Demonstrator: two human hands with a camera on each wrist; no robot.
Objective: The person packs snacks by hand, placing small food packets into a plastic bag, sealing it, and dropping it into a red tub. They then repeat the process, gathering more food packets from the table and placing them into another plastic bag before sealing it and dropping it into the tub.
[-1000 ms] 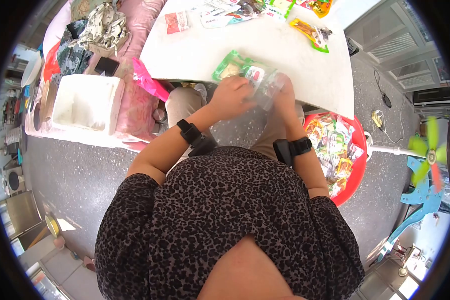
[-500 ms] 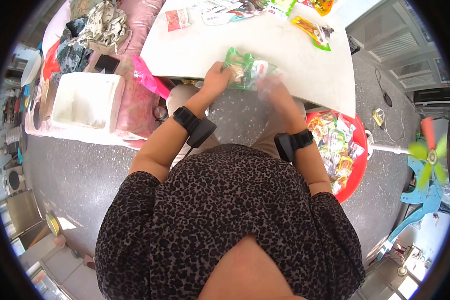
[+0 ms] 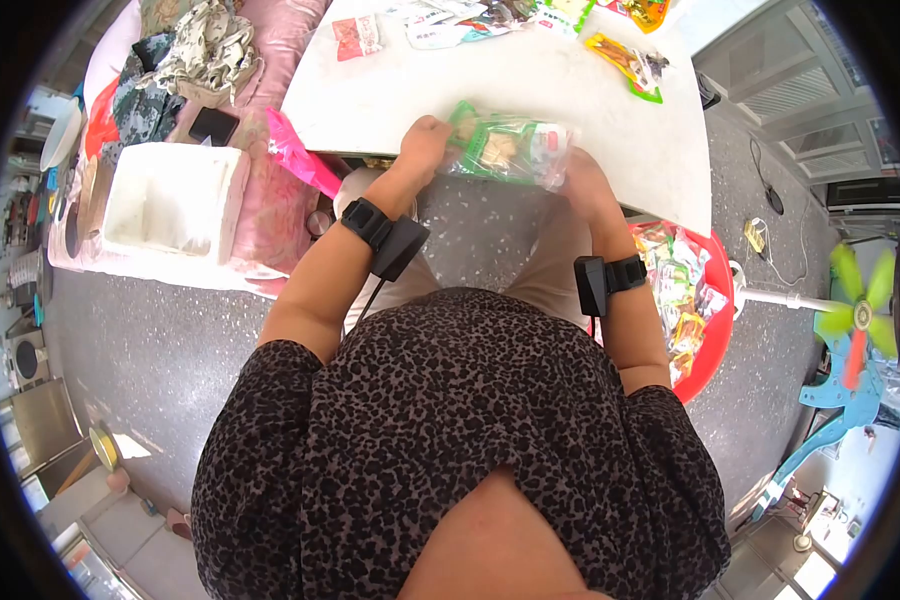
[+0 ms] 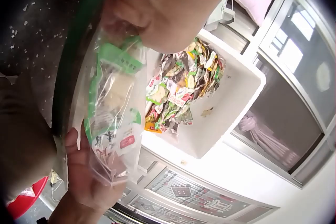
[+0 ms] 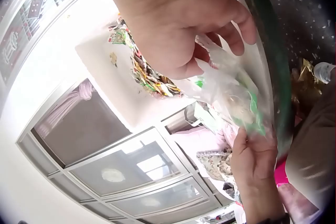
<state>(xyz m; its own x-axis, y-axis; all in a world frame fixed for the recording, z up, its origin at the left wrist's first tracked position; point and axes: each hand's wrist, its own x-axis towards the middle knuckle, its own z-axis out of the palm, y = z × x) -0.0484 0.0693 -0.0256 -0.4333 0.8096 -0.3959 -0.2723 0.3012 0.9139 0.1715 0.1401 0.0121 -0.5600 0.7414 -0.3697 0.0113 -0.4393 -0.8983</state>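
While looking down at the near edge of the white tabletop (image 3: pixel 390 100), holds a clear snack bag (image 3: pixel 510 150) with both hands. Pinches the green end with the left hand (image 3: pixel 425 145), fingers curled tight on the plastic. Grips the other end with the right hand (image 3: pixel 580 185), fingers and thumb clamped on the clear part. Has the bag stretched sideways between the two hands, right at the near edge of the tabletop; cannot tell if touching it. Wears a black band (image 3: pixel 368 222) on each wrist. Down on the floor, just by the right arm, a red tub (image 3: pixel 725 315) full of little snack packs (image 3: pixel 670 290). Off to the left, a pink bag (image 3: pixel 300 160), and next to that a white foam box (image 3: pixel 175 205). Farther away, loose packs (image 3: pixel 625 62) lying on the far side of the tabletop, well apart from the hands. Way out on the right, a fan (image 3: pixel 860 315) with green and red blades.
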